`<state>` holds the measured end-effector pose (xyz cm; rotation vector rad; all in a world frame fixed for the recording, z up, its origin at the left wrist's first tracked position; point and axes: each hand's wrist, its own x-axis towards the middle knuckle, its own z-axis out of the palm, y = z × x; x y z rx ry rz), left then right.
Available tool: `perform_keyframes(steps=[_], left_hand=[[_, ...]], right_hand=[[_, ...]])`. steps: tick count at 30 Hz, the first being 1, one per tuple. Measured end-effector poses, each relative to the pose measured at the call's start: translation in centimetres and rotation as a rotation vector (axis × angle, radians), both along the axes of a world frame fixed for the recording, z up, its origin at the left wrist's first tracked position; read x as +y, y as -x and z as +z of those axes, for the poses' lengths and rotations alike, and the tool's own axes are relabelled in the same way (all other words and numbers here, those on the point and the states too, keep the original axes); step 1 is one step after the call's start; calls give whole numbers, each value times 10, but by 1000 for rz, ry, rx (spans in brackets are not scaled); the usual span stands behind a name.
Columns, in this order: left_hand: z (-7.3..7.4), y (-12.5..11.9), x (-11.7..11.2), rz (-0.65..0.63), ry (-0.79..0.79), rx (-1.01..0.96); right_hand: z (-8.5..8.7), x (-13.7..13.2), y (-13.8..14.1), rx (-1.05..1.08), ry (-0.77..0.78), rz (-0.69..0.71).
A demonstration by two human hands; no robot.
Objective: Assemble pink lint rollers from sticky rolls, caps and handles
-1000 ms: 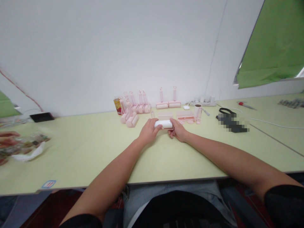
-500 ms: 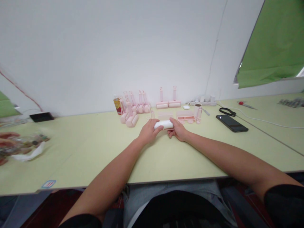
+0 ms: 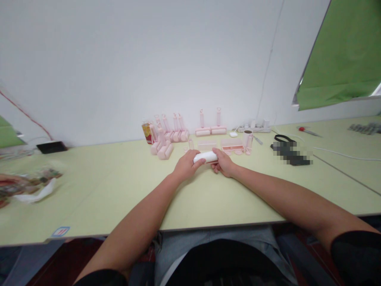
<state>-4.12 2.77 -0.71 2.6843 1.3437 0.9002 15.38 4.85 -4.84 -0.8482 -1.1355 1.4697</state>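
Both my hands hold a white lint roller (image 3: 205, 157) level above the table, one at each end. My left hand (image 3: 188, 162) is closed round its left end, thumb along the front. On the right end, my right hand (image 3: 224, 162) grips with its fingers curled underneath. A strip of pink shows below the white roll; the rest is hidden by my fingers. Just behind lie an open pink case (image 3: 233, 147) and a pale pink cover (image 3: 207, 145). A small upright pink handle (image 3: 249, 143) stands beside a cardboard-cored roll (image 3: 247, 137).
Several pink lint rollers (image 3: 165, 147) stand at the back left by a yellow-and-red carton (image 3: 147, 132). Two more (image 3: 218, 130) stand at the wall, near a power strip (image 3: 255, 130). A blurred black item (image 3: 291, 154) lies right. Another person's hand (image 3: 10, 179) is far left.
My hands and the lint roller stay almost still. At far left, the other person's hand has shifted slightly.
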Motion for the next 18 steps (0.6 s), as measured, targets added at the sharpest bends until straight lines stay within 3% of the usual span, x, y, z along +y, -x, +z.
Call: perform_keyframes(steps=[18], left_hand=[[0,0,0,-14,10,-3]], right_hand=[[0,-2,1,-52,1,-35]])
